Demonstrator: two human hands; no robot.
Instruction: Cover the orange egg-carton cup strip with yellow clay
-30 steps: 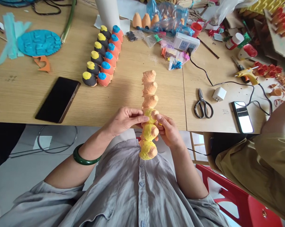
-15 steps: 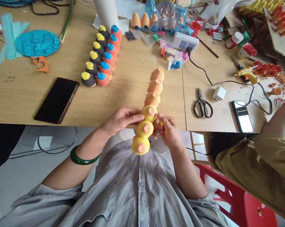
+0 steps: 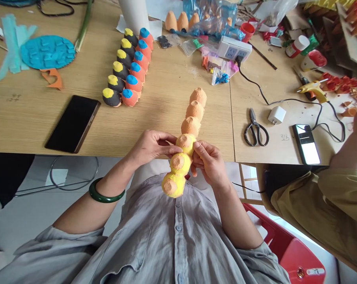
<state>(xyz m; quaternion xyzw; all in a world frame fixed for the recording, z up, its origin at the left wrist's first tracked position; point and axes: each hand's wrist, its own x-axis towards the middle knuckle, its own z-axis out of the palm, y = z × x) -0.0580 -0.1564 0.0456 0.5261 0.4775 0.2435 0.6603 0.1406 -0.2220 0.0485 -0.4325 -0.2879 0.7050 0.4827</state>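
Note:
A strip of joined egg-carton cups [image 3: 190, 125] stands out over the table's front edge. Its three far cups are plain orange; the three near ones are coated yellow around orange tips. My left hand [image 3: 150, 149] grips the strip from the left, fingers and thumb at the fourth cup from the far end. On the right side of that same cup, my right hand [image 3: 209, 161] presses with thumb and curled fingers. Whatever else lies under the right fingers is hidden.
Two painted cup rows, black-yellow [image 3: 116, 84] and orange-blue [image 3: 132, 83], stand behind left. A phone [image 3: 73, 124] lies at left. Scissors [image 3: 256, 128], a white plug [image 3: 277, 115], a second phone [image 3: 306, 144], a glue gun [image 3: 314, 91] and another person's arm [image 3: 346, 148] are at right.
The strip has rolled slightly to the left, so its yellow right side shows more. Both hands still hold it, the right thumb now closer against the fourth cup. The camera view has shifted slightly.

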